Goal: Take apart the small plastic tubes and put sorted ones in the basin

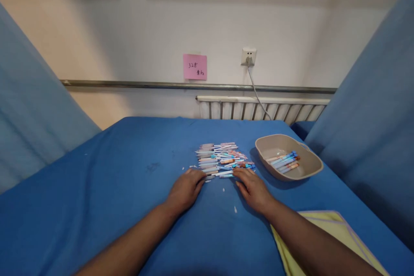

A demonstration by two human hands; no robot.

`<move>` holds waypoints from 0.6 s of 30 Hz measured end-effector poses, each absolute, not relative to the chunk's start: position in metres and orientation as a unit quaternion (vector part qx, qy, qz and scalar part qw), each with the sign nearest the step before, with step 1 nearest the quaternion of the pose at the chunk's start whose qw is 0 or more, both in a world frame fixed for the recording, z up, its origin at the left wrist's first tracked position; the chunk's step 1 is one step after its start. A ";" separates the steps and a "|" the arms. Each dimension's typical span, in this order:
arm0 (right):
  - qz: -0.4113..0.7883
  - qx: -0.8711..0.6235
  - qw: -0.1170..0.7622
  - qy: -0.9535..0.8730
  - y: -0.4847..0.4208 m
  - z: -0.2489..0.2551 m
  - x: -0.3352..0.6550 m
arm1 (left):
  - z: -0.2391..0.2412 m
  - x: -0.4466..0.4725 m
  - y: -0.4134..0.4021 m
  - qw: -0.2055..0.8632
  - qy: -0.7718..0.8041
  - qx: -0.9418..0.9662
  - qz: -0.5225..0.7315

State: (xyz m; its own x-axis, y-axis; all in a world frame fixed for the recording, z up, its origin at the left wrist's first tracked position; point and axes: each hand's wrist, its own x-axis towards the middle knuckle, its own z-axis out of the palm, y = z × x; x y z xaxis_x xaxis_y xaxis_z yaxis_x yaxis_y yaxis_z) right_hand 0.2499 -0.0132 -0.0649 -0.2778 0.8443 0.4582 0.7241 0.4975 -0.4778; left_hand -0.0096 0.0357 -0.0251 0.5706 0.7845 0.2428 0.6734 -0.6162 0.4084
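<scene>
A pile of pens (213, 159) lies on the blue cloth in front of me, most of them side by side with white, pink, blue and orange parts. My left hand (186, 189) rests at the near left end of the pile, fingers stretched toward the pen ends and touching them. At the near right end is my right hand (254, 189), its fingers over the pen ends and the thumb apart from them. Neither hand visibly grips a pen; the fingertips are partly hidden against the pile.
To the right a beige basket (268, 142) holds several pens. A yellow cloth (326, 220) lies under my right forearm. Small white scraps (235, 209) dot the blue cloth (129, 159). Blue curtains (371, 95) hang at both sides. Behind are a rail, a pink note (195, 67) and a socket (249, 57).
</scene>
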 end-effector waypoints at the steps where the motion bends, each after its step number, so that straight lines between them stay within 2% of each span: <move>1: 0.069 -0.496 0.326 -0.802 -0.013 -0.066 0.247 | -0.026 -0.013 0.036 0.138 0.405 0.882 0.199; 8: 0.020 -0.539 0.213 -0.815 -0.014 -0.062 0.230 | -0.038 -0.013 0.045 0.156 0.378 0.890 0.203; 18: 0.028 -0.558 0.194 -0.807 -0.017 -0.048 0.226 | -0.040 -0.019 0.053 0.193 0.385 0.880 0.199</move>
State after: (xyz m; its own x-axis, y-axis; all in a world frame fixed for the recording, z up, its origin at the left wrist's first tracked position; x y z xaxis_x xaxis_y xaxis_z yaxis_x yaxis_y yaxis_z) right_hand 0.2258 -0.0172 -0.0484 -0.3024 0.9106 0.2816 0.8892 0.3759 -0.2608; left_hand -0.0189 0.0533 -0.0403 0.6244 0.7549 0.2005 0.6013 -0.6284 0.4936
